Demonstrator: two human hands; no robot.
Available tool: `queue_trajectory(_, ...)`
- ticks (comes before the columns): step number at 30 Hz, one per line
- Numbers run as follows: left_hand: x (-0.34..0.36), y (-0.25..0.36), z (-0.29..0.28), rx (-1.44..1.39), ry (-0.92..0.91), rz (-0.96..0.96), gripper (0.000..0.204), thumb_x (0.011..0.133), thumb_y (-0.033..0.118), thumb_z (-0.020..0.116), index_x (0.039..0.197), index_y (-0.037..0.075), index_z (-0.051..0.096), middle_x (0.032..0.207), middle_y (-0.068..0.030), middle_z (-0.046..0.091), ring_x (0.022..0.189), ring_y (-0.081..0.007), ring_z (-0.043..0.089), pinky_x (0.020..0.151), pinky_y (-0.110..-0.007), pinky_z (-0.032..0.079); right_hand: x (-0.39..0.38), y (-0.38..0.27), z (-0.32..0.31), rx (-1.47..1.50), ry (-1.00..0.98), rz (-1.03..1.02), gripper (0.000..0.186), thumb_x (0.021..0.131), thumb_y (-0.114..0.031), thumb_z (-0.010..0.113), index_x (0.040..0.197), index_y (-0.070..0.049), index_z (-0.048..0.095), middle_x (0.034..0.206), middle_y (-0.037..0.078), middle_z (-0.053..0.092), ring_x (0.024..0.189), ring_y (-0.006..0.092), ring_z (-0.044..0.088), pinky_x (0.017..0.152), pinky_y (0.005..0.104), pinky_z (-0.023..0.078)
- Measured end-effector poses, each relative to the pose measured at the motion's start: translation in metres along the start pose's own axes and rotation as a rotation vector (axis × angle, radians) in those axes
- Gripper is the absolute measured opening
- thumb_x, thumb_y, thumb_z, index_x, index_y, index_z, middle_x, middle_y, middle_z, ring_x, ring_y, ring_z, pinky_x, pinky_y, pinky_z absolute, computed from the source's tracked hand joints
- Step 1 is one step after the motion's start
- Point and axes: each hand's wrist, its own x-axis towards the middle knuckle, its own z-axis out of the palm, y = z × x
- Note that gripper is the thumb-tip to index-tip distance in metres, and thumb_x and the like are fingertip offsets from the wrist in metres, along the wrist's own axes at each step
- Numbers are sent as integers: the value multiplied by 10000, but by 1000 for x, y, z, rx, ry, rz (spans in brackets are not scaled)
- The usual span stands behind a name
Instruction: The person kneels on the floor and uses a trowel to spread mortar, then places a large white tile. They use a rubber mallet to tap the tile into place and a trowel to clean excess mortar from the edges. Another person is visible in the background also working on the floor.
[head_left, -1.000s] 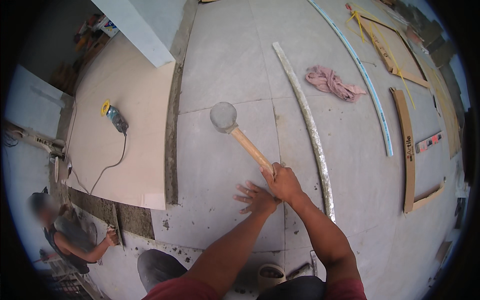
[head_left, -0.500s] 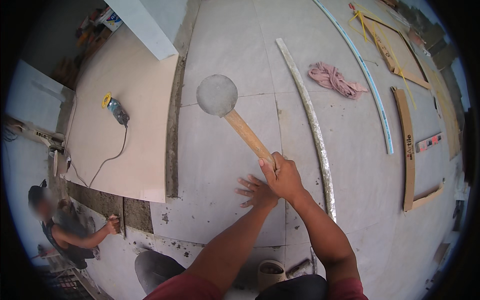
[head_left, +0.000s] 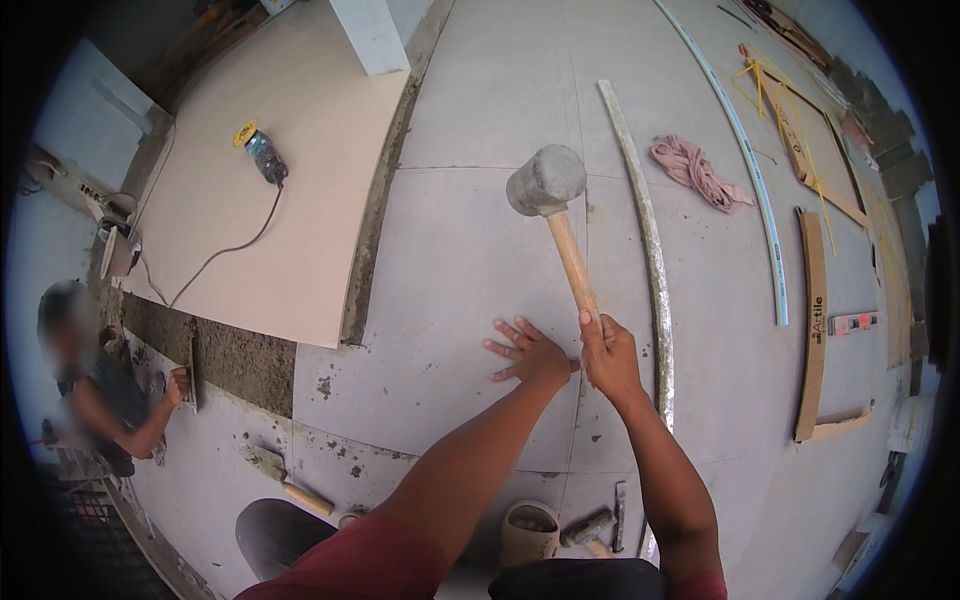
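My right hand (head_left: 610, 362) is wrapped round the wooden handle of a rubber mallet (head_left: 549, 181). The mallet's grey head is raised off the floor, beyond my hands. Flat on a large grey floor tile (head_left: 450, 290) lies my left hand (head_left: 532, 355), its fingers spread. The end of the mallet handle shows beside my left wrist. A tile joint runs past both hands, and bits of mortar are scattered on the tile's near part. Just right of my right hand lies a long, mortar-speckled straightedge (head_left: 645, 235).
At left, a co-worker (head_left: 110, 380) holds a trowel (head_left: 193, 375) at a mortar strip (head_left: 240, 355). An angle grinder (head_left: 263, 158) lies on a beige board. Near my feet are a pointed trowel (head_left: 285, 478) and a hammer (head_left: 588, 527). A pink cloth (head_left: 697, 175), a pipe (head_left: 745, 170) and cardboard (head_left: 812, 325) lie right.
The mallet has swung to the right and its head has tilted, showing its side. My left hand stays spread on the tile. The view has shifted, and the pointed trowel shows more fully.
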Motion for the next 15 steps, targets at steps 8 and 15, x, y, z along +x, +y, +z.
queue_trajectory(8,-12,-87,9,135,106,248,1307,735,598,798,1595,92,-46,1616,-273,-178,1471,-536,-123,1064,-798,138,-21,-26,18,-445,126,-281,355,987,-349,592,974,4,557,698,219,646,631,392,670,565,471,510)
queue_trajectory(15,-29,-112,23,215,99,284,1317,714,609,806,1602,127,-39,1624,-261,-166,1476,-527,-121,1066,-800,121,8,3,29,-787,97,-144,400,1004,-396,543,992,4,537,773,262,664,697,459,662,634,521,520)
